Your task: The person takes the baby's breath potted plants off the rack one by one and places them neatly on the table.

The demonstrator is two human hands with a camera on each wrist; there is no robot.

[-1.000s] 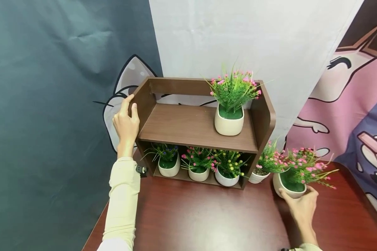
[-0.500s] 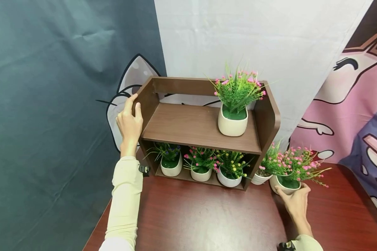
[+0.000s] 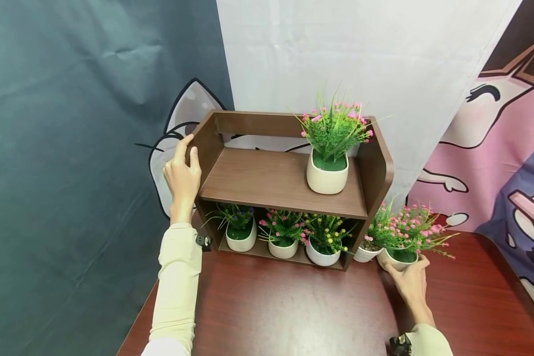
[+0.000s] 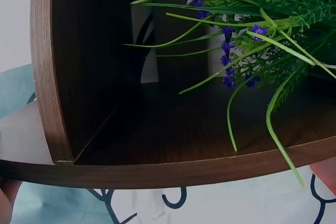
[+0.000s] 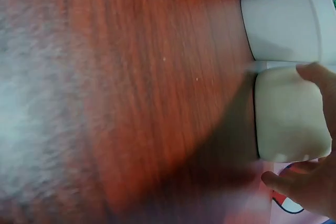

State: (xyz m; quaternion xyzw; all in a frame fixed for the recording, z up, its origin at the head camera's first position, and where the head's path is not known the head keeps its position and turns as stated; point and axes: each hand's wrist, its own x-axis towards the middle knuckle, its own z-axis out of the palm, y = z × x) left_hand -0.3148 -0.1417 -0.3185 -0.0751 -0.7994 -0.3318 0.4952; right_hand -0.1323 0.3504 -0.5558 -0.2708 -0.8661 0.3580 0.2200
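Observation:
My left hand (image 3: pixel 181 178) holds the upper left side panel of a brown two-tier wooden shelf (image 3: pixel 267 175), thumb toward the inside. In the left wrist view, the side panel (image 4: pixel 184 174) crosses the bottom, and purple flowers (image 4: pixel 227 59) fill the lower tier. On the right, my right hand (image 3: pixel 411 282) grips a cream potted plant (image 3: pixel 384 259) with pink flowers between thumb and fingers. The same pot (image 5: pixel 291 116) sits close beside a white round pot (image 5: pixel 281 24) in the right wrist view. That white pot (image 3: pixel 366 253) stands by the shelf's right side.
One cream potted plant (image 3: pixel 327 178) stands at the right of the upper tier. Blue (image 3: pixel 241 241), pink (image 3: pixel 283 248) and yellow (image 3: pixel 322 255) flowering plants line the lower tier. The shelf stands on a reddish-brown table (image 3: pixel 302 306), with printed fabric (image 3: pixel 338 44) behind.
My right hand has brought the pink-flowered pot leftward, close beside the white pot next to the shelf. My left hand stays on the shelf panel; the head view has shifted slightly.

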